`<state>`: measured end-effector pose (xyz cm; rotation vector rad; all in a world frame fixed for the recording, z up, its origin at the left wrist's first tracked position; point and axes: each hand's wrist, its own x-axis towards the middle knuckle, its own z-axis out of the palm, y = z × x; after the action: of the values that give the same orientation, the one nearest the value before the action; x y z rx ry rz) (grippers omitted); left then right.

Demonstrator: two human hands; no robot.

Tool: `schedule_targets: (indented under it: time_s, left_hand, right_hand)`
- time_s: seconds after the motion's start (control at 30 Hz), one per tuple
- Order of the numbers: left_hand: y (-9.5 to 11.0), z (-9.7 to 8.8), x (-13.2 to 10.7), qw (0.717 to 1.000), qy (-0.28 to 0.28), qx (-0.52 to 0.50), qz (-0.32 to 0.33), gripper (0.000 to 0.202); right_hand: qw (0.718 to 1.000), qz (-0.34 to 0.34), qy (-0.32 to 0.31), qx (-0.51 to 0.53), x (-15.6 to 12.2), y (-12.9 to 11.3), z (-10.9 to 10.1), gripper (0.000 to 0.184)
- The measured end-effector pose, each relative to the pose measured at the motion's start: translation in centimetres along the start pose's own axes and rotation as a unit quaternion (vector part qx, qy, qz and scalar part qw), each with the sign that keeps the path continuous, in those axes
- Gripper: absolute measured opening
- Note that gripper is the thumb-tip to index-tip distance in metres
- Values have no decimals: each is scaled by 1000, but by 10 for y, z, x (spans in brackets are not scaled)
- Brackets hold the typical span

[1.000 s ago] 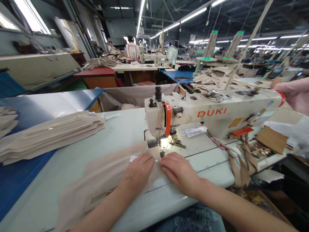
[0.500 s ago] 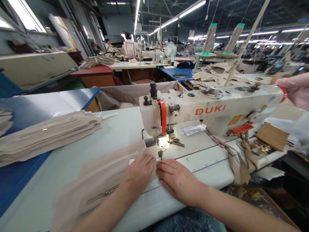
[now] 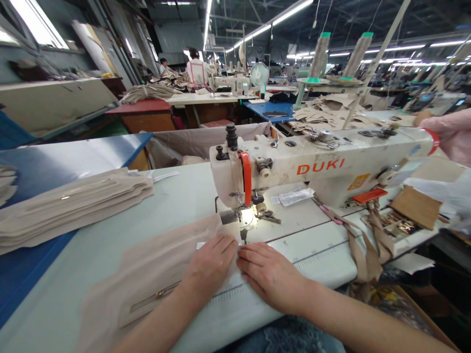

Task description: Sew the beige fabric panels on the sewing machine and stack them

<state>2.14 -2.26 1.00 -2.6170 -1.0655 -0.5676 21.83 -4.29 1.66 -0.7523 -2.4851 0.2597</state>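
A beige fabric panel (image 3: 165, 250) with a zipper (image 3: 159, 294) set in it lies on the pale table, its far edge reaching the sewing machine (image 3: 320, 166). My left hand (image 3: 215, 262) presses down on the panel's right end, fingers bent and held together. Beside it is a small white label (image 3: 200, 245), partly covered by that hand. My right hand (image 3: 270, 272) has its fingers drawn together at the fabric's right edge, the fingertips almost meeting the left hand's. Both hands sit just in front of the lit needle area (image 3: 247, 216); the cloth under the fingertips is mostly hidden.
A stack of beige zippered panels (image 3: 81, 206) lies on the left. Right of the needle are small metal snips (image 3: 270, 218) and a white paper slip (image 3: 296, 197). Fabric strips (image 3: 362, 250) hang near a parts tray (image 3: 405, 223). A co-worker's pink sleeve (image 3: 451, 137) shows far right.
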Motion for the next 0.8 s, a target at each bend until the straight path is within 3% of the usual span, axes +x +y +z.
schedule_targets:
  time_s: [0.17, 0.3, 0.47, 0.8]
  left_hand:
    - [0, 1, -1, 1000, 13, 6, 2, 28]
    - [1, 1, -1, 1000, 16, 13, -1, 28]
    - [2, 3, -5, 1000, -24, 6, -12, 30]
    - [-2, -1, -11, 996, -45, -41, -63, 36]
  right_hand:
    - [999, 28, 9, 24, 5, 8, -3, 19]
    - [998, 53, 7, -18, 18, 22, -6, 17]
    - [995, 30, -50, -79, 29, 30, -6, 10]
    - [993, -10, -54, -106, 35, 41, -5, 10]
